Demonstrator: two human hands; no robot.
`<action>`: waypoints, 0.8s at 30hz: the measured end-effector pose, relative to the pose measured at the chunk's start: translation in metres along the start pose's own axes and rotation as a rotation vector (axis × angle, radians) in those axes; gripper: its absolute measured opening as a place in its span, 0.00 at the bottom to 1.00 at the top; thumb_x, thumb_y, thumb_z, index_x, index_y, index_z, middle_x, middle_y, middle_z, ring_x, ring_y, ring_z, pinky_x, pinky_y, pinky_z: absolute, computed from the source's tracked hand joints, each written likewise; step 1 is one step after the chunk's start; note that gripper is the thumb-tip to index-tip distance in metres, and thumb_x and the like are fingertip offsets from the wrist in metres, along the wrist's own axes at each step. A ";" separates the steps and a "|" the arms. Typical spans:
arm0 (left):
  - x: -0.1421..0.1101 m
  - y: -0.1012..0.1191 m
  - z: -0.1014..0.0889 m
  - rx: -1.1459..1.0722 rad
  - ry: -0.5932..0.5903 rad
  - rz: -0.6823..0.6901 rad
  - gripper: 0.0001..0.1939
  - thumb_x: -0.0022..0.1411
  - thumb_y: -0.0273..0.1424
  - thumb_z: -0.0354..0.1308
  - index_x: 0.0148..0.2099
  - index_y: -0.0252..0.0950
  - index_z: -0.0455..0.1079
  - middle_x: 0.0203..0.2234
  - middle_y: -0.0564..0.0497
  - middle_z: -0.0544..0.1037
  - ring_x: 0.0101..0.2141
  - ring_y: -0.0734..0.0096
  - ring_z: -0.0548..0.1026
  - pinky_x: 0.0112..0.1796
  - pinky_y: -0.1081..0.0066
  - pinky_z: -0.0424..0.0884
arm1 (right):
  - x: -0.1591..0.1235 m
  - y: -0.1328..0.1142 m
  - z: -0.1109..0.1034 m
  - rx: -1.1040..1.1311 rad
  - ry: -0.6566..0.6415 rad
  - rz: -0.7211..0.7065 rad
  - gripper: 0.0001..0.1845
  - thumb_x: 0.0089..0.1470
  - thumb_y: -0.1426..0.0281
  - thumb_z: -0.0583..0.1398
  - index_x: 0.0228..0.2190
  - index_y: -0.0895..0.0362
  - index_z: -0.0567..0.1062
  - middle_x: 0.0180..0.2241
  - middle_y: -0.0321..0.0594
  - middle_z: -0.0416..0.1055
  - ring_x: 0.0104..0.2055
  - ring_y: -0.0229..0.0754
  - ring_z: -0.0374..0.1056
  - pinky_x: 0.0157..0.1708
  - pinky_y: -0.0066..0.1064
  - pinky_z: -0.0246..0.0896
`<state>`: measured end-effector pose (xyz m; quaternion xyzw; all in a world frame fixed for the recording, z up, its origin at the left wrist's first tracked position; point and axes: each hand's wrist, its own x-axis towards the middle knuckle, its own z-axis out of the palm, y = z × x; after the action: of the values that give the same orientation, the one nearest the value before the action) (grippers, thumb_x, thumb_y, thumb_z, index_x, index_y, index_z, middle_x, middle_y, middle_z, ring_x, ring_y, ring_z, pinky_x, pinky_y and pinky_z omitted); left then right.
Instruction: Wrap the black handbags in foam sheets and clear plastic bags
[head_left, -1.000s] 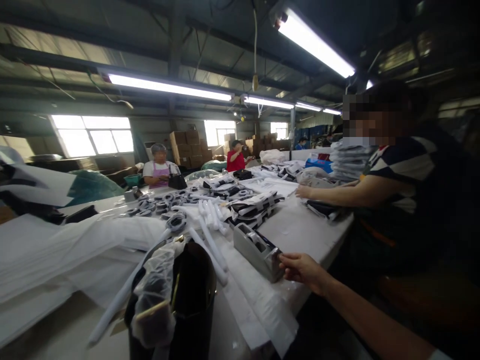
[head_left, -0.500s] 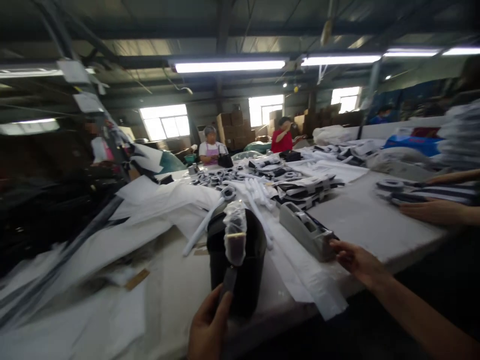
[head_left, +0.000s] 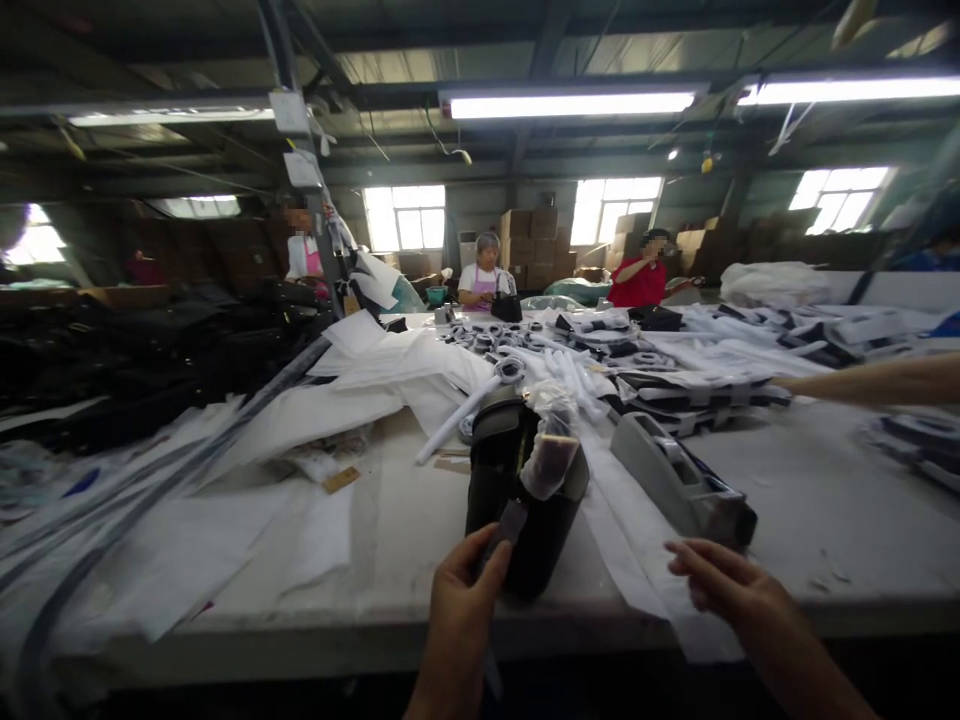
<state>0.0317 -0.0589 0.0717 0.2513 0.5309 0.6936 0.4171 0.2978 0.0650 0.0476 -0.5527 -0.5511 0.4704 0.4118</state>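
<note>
A black, bucket-shaped bag (head_left: 491,480) stands on the table in front of me. A metal piece wrapped in crinkled clear plastic (head_left: 551,445) sits over its front. My left hand (head_left: 465,610) pinches the end of a dark strap (head_left: 512,522) at the bag's near side. To the right, my right hand (head_left: 739,595) has thumb and fingers drawn together just short of a grey tape dispenser (head_left: 675,480), apart from it. Whatever may be between those fingertips is too small to make out.
A co-worker's arm (head_left: 870,380) reaches in from the right, by a stack of black-and-white wrapped straps (head_left: 690,395). White sheets (head_left: 390,365) lie left of the bag. Rolled straps (head_left: 495,340) lie behind it. Other people sit across the table.
My view has swung right-to-left, shifting everything rightward. My right hand has come off the dispenser's end toward me. The bag has tilted slightly, and the co-worker's arm now reaches farther across.
</note>
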 end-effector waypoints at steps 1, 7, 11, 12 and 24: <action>0.001 -0.001 -0.001 0.017 0.009 0.015 0.22 0.54 0.41 0.68 0.47 0.34 0.79 0.41 0.45 0.83 0.46 0.60 0.77 0.50 0.67 0.70 | -0.015 -0.012 0.018 -0.014 -0.134 -0.049 0.22 0.42 0.51 0.67 0.31 0.56 0.82 0.27 0.42 0.77 0.24 0.39 0.66 0.27 0.30 0.67; 0.008 -0.014 -0.011 0.165 -0.046 0.115 0.21 0.57 0.43 0.65 0.48 0.35 0.77 0.42 0.46 0.82 0.46 0.57 0.77 0.48 0.65 0.71 | -0.053 -0.069 0.116 0.138 -0.530 -0.155 0.22 0.50 0.51 0.65 0.31 0.59 0.81 0.24 0.39 0.76 0.22 0.35 0.65 0.24 0.26 0.62; 0.011 -0.019 -0.017 0.213 -0.025 0.154 0.20 0.56 0.43 0.66 0.46 0.36 0.78 0.41 0.46 0.83 0.46 0.56 0.78 0.47 0.65 0.72 | -0.044 -0.076 0.146 0.082 -0.443 -0.187 0.22 0.50 0.51 0.65 0.27 0.59 0.80 0.21 0.38 0.75 0.19 0.34 0.65 0.20 0.24 0.58; 0.011 -0.020 -0.018 0.223 -0.021 0.162 0.20 0.55 0.43 0.66 0.46 0.36 0.78 0.41 0.46 0.83 0.45 0.55 0.78 0.47 0.64 0.73 | -0.042 -0.076 0.150 0.041 -0.417 -0.184 0.22 0.51 0.52 0.64 0.26 0.59 0.80 0.20 0.38 0.74 0.18 0.35 0.65 0.19 0.24 0.58; 0.008 -0.009 -0.022 0.126 -0.054 0.071 0.21 0.51 0.45 0.69 0.42 0.35 0.80 0.31 0.47 0.82 0.35 0.64 0.78 0.36 0.73 0.73 | -0.041 -0.070 0.139 -0.087 -0.504 -0.237 0.14 0.55 0.59 0.62 0.32 0.55 0.83 0.23 0.36 0.77 0.25 0.39 0.71 0.29 0.27 0.65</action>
<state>0.0124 -0.0631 0.0558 0.3143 0.5527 0.6661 0.3900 0.1490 0.0196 0.0882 -0.3672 -0.7166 0.5173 0.2900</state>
